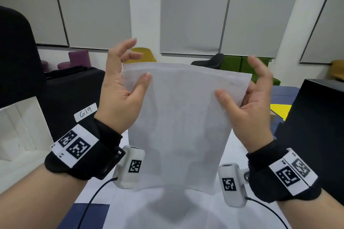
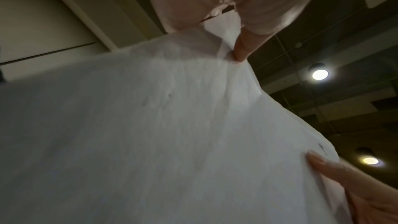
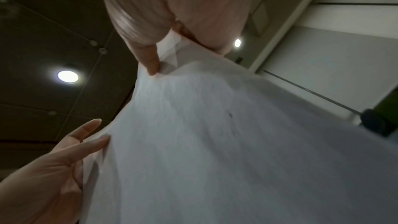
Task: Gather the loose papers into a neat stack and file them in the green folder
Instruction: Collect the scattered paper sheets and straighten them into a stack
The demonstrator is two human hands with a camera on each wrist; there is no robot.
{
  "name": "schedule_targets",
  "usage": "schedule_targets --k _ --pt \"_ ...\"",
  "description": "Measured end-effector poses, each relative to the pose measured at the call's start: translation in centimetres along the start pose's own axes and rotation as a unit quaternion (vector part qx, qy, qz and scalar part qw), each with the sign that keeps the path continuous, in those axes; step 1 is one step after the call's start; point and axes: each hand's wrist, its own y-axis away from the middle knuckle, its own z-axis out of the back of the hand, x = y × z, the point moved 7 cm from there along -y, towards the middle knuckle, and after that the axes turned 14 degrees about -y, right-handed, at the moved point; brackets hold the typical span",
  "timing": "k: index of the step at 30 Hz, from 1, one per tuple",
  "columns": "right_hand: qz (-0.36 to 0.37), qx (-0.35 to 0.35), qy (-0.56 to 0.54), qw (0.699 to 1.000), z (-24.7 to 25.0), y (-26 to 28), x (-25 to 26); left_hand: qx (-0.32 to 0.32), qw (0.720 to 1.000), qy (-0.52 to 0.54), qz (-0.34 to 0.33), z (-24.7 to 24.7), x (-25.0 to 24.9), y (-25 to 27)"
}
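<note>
L hand & R hand pinch upright papers by side edges.

Both forearms are raised in front of the body, palms facing each other. The left hand pinches the papers' left edge, thumb in front, its upper fingers spread loose. The right hand pinches the right edge likewise, fingers half curled.

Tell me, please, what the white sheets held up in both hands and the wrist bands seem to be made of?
The sheets look like thin matte paper: light passes through them and they crease where the left hand and right hand pinch them. The wrist bands appear to be soft black fabric, matte, with printed white tags.
</note>
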Motion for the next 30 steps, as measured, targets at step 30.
schedule_targets --k 30 --pt "-0.217 -0.020 -0.074 0.973 -1.9 -2.3 -1.4 0.089 0.904 0.208 0.362 -3.0 4.0 -0.9"
